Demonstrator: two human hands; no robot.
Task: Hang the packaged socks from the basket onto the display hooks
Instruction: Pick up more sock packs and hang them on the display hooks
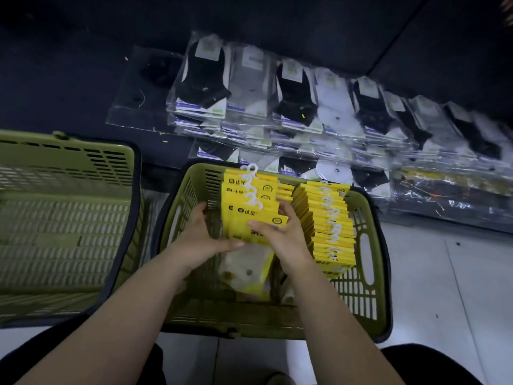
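Left hand [202,237]: I grip the yellow sock stack [255,218] at its left edge.
Right hand [280,240]: I hold its right edge.
Basket [380,273]: green, beneath them.

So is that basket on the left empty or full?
Empty, as far as visible: the left basket shows only its bare slatted bottom and walls. The right basket holds sock packs.

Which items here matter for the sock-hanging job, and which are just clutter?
Job: held yellow sock packs, left hand, right hand, second pack row, green basket.
Lying about: other basket on the left, clear-bagged socks beyond.
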